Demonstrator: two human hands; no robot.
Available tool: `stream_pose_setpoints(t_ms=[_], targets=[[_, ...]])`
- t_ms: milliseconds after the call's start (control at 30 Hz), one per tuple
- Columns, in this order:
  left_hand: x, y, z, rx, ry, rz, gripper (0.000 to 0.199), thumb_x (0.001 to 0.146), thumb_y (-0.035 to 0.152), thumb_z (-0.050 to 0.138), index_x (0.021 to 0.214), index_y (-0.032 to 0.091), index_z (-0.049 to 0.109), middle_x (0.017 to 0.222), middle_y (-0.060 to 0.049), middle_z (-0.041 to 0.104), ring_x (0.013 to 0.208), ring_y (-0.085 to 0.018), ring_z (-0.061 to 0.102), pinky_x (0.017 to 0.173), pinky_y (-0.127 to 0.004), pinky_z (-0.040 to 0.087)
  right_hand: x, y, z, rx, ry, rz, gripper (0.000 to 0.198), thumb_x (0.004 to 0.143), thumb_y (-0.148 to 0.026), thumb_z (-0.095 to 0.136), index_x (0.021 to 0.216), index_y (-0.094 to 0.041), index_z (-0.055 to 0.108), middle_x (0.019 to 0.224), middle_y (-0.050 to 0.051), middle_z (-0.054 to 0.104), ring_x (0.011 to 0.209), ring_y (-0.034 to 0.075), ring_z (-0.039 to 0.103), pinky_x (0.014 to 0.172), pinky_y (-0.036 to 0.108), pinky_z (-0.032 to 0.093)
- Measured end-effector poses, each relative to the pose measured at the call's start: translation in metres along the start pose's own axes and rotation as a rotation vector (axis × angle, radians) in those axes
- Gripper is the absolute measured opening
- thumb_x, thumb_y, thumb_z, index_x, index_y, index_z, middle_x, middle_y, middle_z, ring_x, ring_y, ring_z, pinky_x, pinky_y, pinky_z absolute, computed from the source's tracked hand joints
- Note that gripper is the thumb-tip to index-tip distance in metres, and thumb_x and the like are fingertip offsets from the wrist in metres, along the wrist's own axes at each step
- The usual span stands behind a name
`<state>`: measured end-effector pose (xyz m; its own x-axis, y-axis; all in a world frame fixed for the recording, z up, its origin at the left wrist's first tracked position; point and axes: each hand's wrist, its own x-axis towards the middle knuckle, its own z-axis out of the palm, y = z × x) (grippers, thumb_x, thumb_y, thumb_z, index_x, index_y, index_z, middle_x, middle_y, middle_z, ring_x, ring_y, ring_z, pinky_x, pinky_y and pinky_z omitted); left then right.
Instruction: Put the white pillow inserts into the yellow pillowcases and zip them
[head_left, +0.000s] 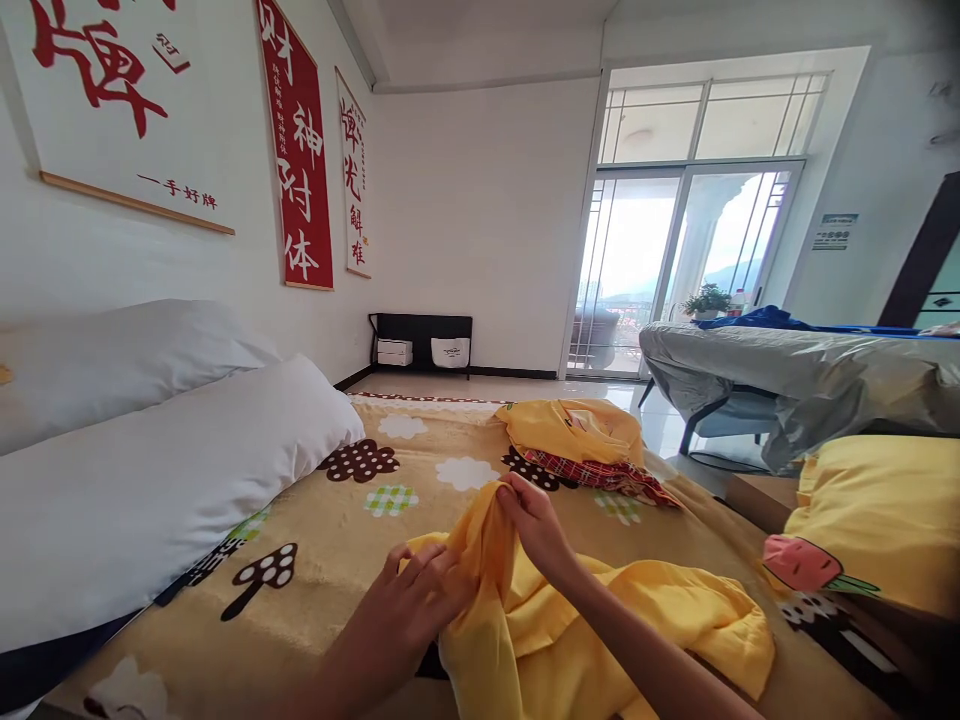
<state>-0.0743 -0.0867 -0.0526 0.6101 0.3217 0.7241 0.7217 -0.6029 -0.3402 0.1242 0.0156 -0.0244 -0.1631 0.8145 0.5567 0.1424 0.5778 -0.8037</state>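
A yellow garment (630,600) lies loosely crumpled on the patterned bedspread (315,580), with one part lifted up into a peak. My right hand (536,520) pinches the top of that raised part between thumb and fingers. Lower and to the left, my left hand (416,605) grips the same fabric, its fingers curled and partly covered by the folds. Which part of the garment I hold cannot be made out. Just beyond my hands lies a folded yellow garment (577,430) on top of red plaid cloth (592,470).
White pillows (180,470) line the left side of the bed. At right, a yellow cloth with a pink carrot-like shape (877,510) rests near a cardboard box (761,500). Farther back stand a plastic-covered table (712,350), a chair (727,410) and a low black shelf (420,330).
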Motion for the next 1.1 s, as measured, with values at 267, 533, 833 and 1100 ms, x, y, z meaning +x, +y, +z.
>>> stream_pose_setpoints(t_ms=[267,533,833,1100], targets=[[-0.007,0.003,0.010,-0.163,-0.230,-0.072,0.009,0.084,0.012,0.051,0.083,0.020,0.054,0.083,-0.002,0.059,0.079,-0.020,0.051,0.074,-0.033,0.035,-0.014,-0.010,0.007,-0.155,-0.154,-0.054,0.028,0.087,-0.041,0.042,0.073,-0.019,0.052,0.060,-0.004,0.045,0.059,0.011,0.039,0.056,0.024,0.031],[-0.015,-0.001,0.013,-0.030,-0.308,0.006,0.027,0.089,0.015,0.051,0.115,0.022,0.053,0.102,-0.003,0.061,0.095,-0.021,0.052,0.086,-0.036,0.034,-0.011,-0.003,0.009,-0.203,-0.146,-0.054,0.028,0.089,-0.039,0.040,0.075,-0.019,0.054,0.062,-0.003,0.049,0.061,0.012,0.042,0.057,0.024,0.033],[0.000,-0.033,0.005,-0.098,-0.038,-0.215,0.019,0.089,0.012,0.043,0.075,0.018,0.055,0.087,-0.005,0.055,0.079,-0.019,0.049,0.072,-0.032,0.038,-0.040,-0.020,0.006,-0.636,0.131,-0.468,0.018,0.089,-0.025,0.044,0.099,-0.020,0.059,0.098,0.010,0.060,0.092,0.023,0.055,0.083,0.038,0.043],[0.016,-0.040,-0.011,-0.366,-0.198,-0.311,0.017,0.083,0.016,0.056,0.067,0.019,0.056,0.089,-0.004,0.055,0.085,-0.018,0.051,0.079,-0.032,0.044,-0.077,-0.013,0.023,-0.744,-0.384,-0.497,0.023,0.093,-0.018,0.036,0.106,-0.019,0.055,0.075,0.003,0.067,0.063,0.015,0.061,0.057,0.025,0.039]])
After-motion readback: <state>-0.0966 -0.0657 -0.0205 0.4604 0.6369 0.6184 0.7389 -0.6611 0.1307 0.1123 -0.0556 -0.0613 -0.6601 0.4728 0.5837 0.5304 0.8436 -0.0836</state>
